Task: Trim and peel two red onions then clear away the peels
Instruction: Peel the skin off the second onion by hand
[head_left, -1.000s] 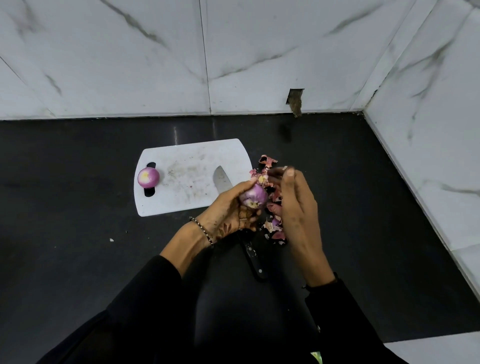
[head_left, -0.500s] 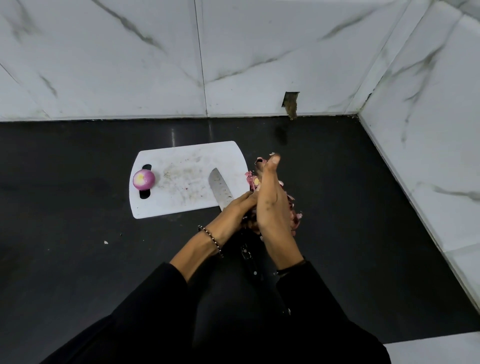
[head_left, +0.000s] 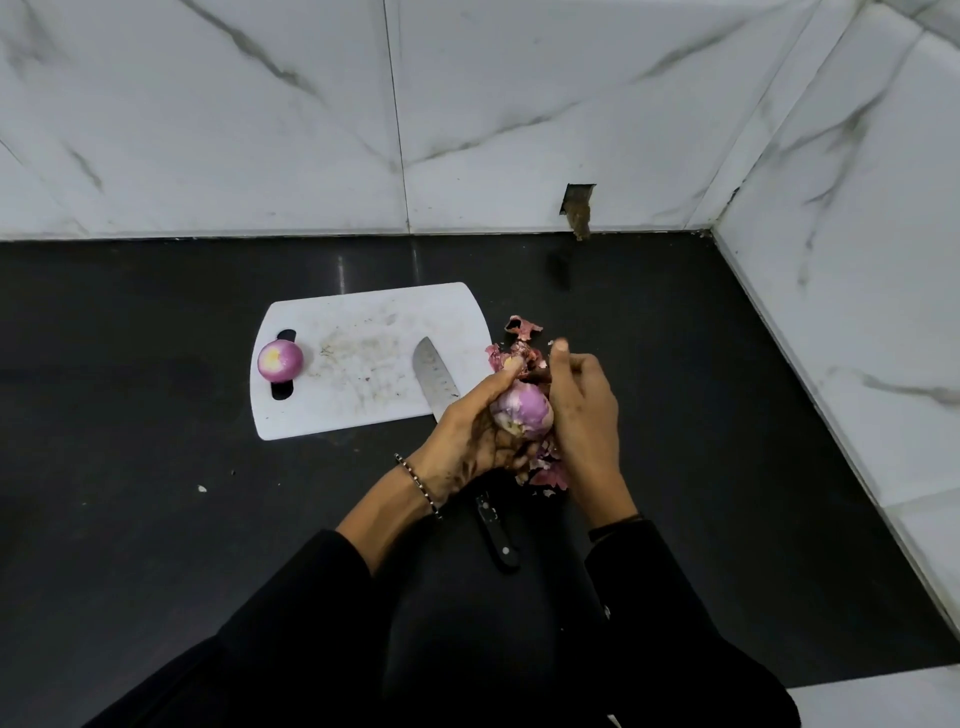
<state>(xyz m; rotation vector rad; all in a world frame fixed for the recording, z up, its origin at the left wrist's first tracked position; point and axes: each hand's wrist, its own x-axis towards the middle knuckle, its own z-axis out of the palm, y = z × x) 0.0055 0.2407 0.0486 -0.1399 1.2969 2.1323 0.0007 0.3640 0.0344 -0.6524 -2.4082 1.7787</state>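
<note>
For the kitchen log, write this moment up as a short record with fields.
left hand: grips an onion from its left
right hand: against that onion's right side, fingers curled; any pinch hidden
other onion: peeled, on the cutting board over its handle slot
knife: blade on the board, handle on the counter
peels: piled on the counter right of the board

The cutting board (head_left: 363, 364) lies centre-left on the surface (head_left: 156, 519). An onion (head_left: 280, 360) sits on its left end; the knife (head_left: 435, 382) crosses its lower right edge. Peels (head_left: 522, 332) lie just right of it, a second onion (head_left: 524, 408) above them between the left hand (head_left: 467, 441) and right hand (head_left: 584, 410).
</note>
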